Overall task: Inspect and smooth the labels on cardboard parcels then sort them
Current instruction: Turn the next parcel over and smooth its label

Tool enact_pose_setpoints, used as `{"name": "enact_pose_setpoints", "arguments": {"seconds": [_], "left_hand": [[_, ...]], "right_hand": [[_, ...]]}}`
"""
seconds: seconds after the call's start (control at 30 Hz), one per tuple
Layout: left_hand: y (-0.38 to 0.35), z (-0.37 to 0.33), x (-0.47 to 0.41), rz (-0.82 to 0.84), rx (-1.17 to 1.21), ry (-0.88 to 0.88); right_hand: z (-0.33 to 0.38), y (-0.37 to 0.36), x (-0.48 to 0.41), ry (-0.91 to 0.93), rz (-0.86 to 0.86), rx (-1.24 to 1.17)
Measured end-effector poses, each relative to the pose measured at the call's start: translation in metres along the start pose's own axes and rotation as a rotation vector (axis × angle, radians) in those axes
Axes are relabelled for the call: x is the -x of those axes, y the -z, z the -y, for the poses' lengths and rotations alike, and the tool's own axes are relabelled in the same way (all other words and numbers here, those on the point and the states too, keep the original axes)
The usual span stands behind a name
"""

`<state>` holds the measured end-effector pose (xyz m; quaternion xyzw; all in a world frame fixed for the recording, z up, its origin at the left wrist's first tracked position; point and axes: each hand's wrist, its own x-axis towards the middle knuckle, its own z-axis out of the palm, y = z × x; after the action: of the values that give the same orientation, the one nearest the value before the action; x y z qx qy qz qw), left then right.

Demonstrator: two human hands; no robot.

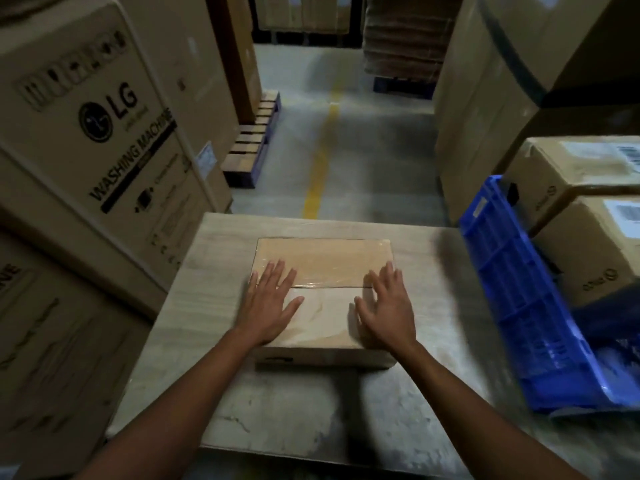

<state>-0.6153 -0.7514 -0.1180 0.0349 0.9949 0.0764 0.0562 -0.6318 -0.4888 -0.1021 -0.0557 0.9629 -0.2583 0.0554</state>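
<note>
A flat cardboard parcel [323, 261] lies in the middle of a worn table [346, 410], its top covered with clear tape or film. My left hand [268, 306] rests flat on the parcel's left side, fingers spread. My right hand [389, 308] lies flat on its right side, fingers spread too. Neither hand grips anything. No printed label shows on the parcel's top; a small dark mark sits on its front side.
A blue plastic crate [519, 306] leans at the table's right edge. Behind it stand labelled cartons [571, 174]. Large washing machine boxes [104, 133] stand on the left, tall cartons [485, 98] on the right. A floor aisle with a yellow line [322, 161] runs ahead.
</note>
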Motion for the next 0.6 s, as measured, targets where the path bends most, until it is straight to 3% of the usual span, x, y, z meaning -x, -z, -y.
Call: {"name": "enact_pose_setpoints", "arguments": {"seconds": [0.13, 0.6], "left_hand": [[0.007, 0.048, -0.006, 0.008, -0.042, 0.014], [0.040, 0.225, -0.110, -0.040, 0.031, -0.002]], "right_hand": [[0.041, -0.027, -0.017, 0.152, 0.138, 0.349], [0.180, -0.099, -0.151, 0.145, 0.107, 0.381]]}}
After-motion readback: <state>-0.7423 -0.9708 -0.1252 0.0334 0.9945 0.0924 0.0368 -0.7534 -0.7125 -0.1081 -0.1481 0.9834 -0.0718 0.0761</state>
